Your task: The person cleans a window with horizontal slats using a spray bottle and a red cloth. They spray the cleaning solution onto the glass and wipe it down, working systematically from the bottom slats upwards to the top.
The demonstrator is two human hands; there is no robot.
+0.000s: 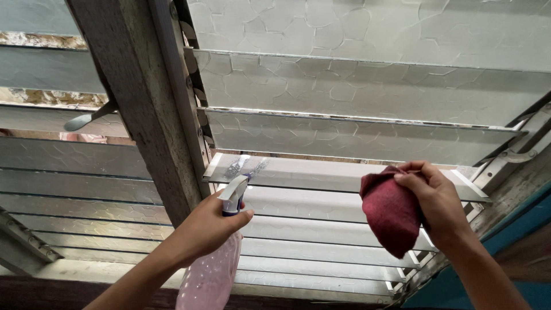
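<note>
the left hand is gripping a pink spray bottle, nozzle aimed at a glass window slat; the right hand is pinching a red cloth bunched near the slat's right end.

A weathered grey wooden mullion runs down the left-centre of the frame. At centre left a pale louvre lever handle sticks out beside it. In the lower right corner stands a blue-painted wall. A metal hinge bracket sits lower left.
</note>
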